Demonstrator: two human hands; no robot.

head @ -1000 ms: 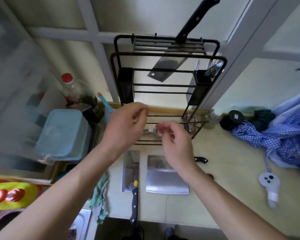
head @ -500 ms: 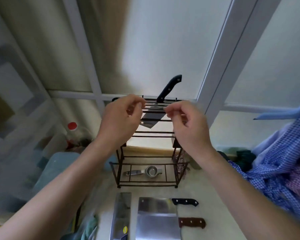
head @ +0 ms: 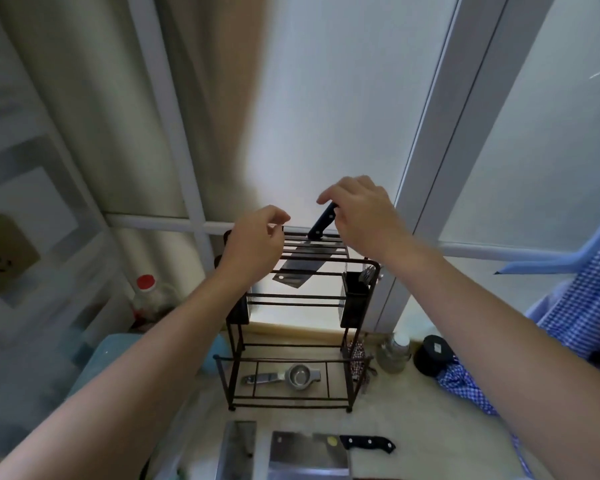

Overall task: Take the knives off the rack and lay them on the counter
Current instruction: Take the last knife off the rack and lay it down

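Note:
A black wire rack (head: 237, 344) stands on the counter (head: 409, 417) against the window. One cleaver (head: 297, 268) with a black handle still hangs blade-down through its top slots. My right hand (head: 361, 216) is closed around the top of that handle. My left hand (head: 257, 242) hovers at the rack's top left corner, fingers loosely curled and holding nothing. Two cleavers lie on the counter in front of the rack: a narrow cleaver (head: 238, 448) and a wide cleaver (head: 309, 453) with a black handle.
A metal strainer tool (head: 288, 375) lies on the rack's bottom shelf. A cutlery cup (head: 355, 294) hangs on the rack's right side. A red-capped bottle (head: 148, 296) and blue tub (head: 94, 362) stand left; a glass jar (head: 394, 351), black lid (head: 433, 355) and checked cloth (head: 465, 382) lie right.
Both hands rose from the rack's lower shelf to its top. My right hand moved onto the hanging cleaver's handle and closed on it. The view tilted upward.

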